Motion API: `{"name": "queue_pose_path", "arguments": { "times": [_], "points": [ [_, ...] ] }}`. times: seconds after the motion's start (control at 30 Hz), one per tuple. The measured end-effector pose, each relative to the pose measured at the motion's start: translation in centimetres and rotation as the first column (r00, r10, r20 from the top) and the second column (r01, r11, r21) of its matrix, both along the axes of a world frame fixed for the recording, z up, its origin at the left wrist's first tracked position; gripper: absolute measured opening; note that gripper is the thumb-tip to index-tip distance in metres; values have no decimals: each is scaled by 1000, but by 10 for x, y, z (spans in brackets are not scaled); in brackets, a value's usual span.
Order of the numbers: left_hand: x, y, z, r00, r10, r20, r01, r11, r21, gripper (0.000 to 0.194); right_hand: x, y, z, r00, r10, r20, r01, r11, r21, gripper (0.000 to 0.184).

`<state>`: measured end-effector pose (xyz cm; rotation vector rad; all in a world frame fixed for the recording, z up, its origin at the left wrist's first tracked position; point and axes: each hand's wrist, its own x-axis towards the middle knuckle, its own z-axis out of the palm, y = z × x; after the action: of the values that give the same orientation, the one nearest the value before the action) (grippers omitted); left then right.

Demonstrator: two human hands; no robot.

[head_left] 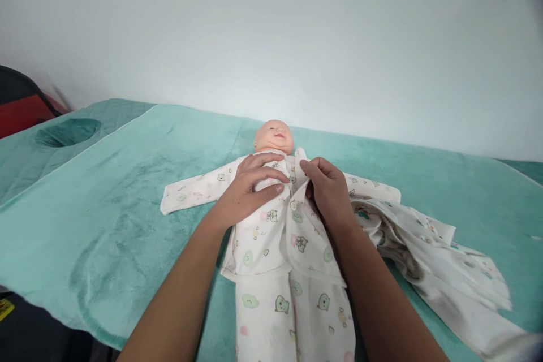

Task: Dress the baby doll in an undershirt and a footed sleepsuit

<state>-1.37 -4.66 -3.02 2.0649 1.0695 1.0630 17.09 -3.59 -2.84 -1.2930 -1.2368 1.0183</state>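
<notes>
Bare forearms point(173, 291) reach from the bottom edge to a baby doll point(274, 138) lying face-up on a teal plush cover point(127, 181); the left hand point(248, 189) rests loosely spread on its bear-print jacket point(258, 243), the right hand point(328, 189) pinching the front edge. The step seems to be arranging the jacket's opening, which calls for steadying one side while guiding the other. Fasteners beneath the fingers are hidden, and the trousers point(267, 322) are cut off below.

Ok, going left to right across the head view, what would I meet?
Oval teal recess, outstretched sleeve's cuff, left hand, right hand, loose pile of printed clothing.
</notes>
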Motion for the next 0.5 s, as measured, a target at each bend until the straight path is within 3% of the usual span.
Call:
{"name": "queue_pose_path", "arguments": {
  "times": [0.2, 0.3, 0.37, 0.43, 0.5],
  "points": [
    [-1, -1, 1, 1000, -6, 4, 6, 1000, 3, 15, 0, 0, 0, 1000, 4, 5, -4, 1000, 23, 42],
    [-2, -2, 1, 999, -42, -8, 42, 999, 32, 14, 5, -8, 13, 986, 96, 139, -103, 994, 43, 47],
    [-4, -3, 1, 997, -72, -27, 73, 996, 43, 13, 8, -20, 26, 900, 249, 358, -254, 967, -32, 51],
    [-4, -4, 1, 995, -90, -47, 92, 995, 44, 10, 10, -34, 37, 735, 374, 566, -361, 922, -140, 50],
    [-4, -5, 0, 994, -94, -53, 97, 994, 52, 8, 9, -47, 43, 590, 378, 714, -382, 909, -166, 47]
  ]
}}
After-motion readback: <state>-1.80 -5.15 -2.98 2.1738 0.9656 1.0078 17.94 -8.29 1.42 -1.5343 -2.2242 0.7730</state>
